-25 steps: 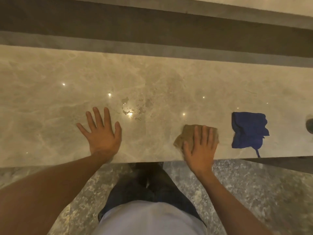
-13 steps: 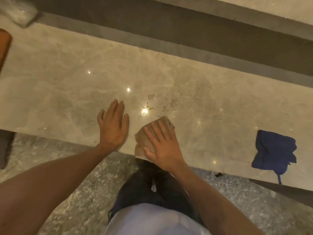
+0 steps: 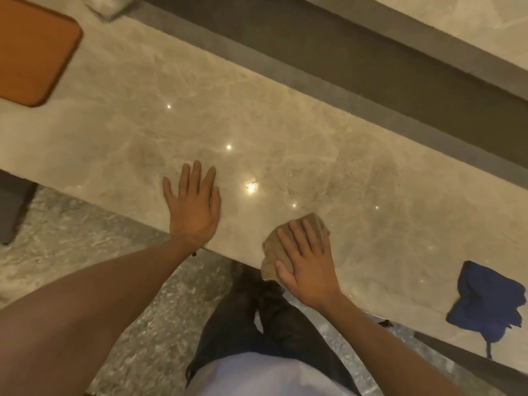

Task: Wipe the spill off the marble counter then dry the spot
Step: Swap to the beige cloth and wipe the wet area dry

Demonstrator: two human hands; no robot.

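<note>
My left hand (image 3: 194,208) lies flat on the beige marble counter (image 3: 285,124), fingers apart, holding nothing. To its right, my right hand (image 3: 310,261) presses flat on a folded brown cloth (image 3: 273,250) at the counter's near edge; part of the cloth hangs over the edge. Between the hands and a little farther back, a faint wet sheen with a bright glint (image 3: 251,187) marks the spill spot. A crumpled blue cloth (image 3: 488,302) lies at the near edge, far to the right.
An orange tray (image 3: 31,52) sits on the counter at the far left. A dark recessed strip (image 3: 371,61) runs along the back of the counter. Below the edge are my legs and a speckled stone floor (image 3: 85,247).
My right hand slid the brown cloth left over the spill, then back right toward the near edge. The dark wet patches are gone. My left hand stayed flat; the view tilted left.
</note>
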